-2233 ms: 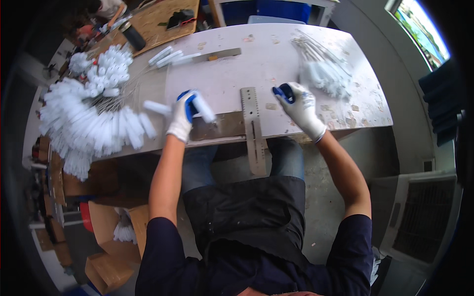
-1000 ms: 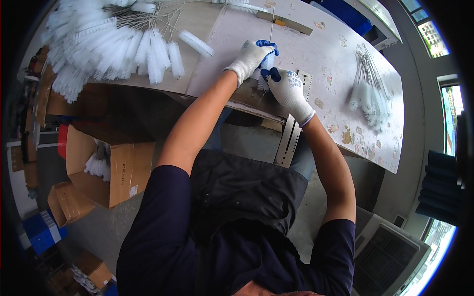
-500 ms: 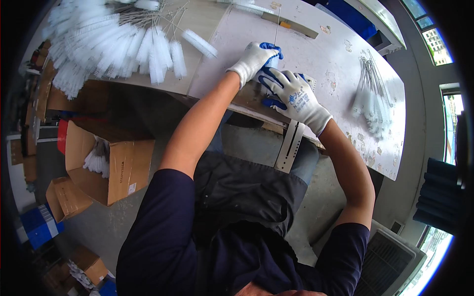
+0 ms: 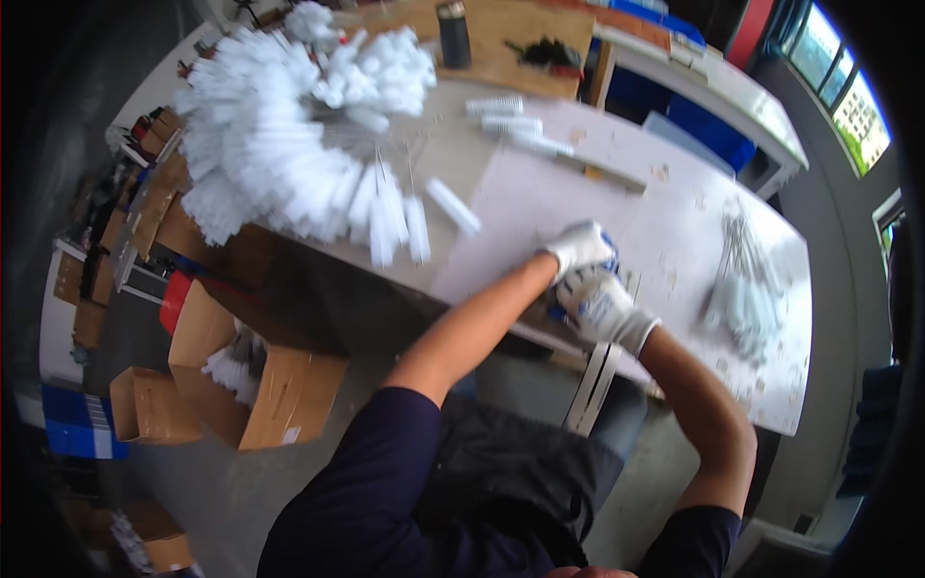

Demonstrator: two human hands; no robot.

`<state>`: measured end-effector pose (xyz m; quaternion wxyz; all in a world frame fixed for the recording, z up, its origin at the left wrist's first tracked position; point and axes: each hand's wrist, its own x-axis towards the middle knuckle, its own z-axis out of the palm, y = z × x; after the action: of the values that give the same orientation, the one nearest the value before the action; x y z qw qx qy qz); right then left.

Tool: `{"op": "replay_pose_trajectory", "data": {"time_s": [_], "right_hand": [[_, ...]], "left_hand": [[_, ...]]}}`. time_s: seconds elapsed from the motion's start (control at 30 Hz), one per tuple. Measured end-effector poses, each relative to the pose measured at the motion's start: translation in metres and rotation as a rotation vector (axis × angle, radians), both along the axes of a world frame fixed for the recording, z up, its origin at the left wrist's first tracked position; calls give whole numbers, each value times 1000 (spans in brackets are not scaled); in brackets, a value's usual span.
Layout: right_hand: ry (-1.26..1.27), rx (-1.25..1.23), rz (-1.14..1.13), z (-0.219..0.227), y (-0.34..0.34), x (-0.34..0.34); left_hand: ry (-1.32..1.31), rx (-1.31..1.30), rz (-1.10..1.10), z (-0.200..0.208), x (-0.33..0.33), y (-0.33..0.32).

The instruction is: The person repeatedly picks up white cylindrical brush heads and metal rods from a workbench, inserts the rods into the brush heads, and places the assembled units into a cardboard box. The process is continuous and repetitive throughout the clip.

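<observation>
Both my hands wear white work gloves with blue palms, over the near edge of the worktable. My left hand is closed, its fingers curled down at the far side of my right hand. The right one is closed too, pressed up against the left. Whatever they grip is hidden behind the gloves and blurred. A single white bristle brush lies to the left, beside a large heap of such brushes with wire stems. More brushes lie in a bundle at the right.
A flat metal bar lies beyond my hands, near a few white brushes. A dark cylinder stands at the back. Below the table's left side is an open cardboard box with brushes inside. A slotted bracket hangs at the near edge.
My head view has swung, so more of the table's far side shows. My hands have drawn closer together, and the thin wire that stood up from my left hand no longer shows.
</observation>
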<state>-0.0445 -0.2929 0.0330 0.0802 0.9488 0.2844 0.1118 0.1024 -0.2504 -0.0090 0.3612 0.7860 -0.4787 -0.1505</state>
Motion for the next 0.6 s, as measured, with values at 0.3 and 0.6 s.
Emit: {"op": "replay_pose_trajectory", "data": {"time_s": [0.3,0.6], "right_hand": [[354,-181,-290,37,30,-19],[468,-50,-800,49,84,-32]], "left_hand": [[407,-330,619,30,-44,56],[237,-562,725,-10,-109,165]]}}
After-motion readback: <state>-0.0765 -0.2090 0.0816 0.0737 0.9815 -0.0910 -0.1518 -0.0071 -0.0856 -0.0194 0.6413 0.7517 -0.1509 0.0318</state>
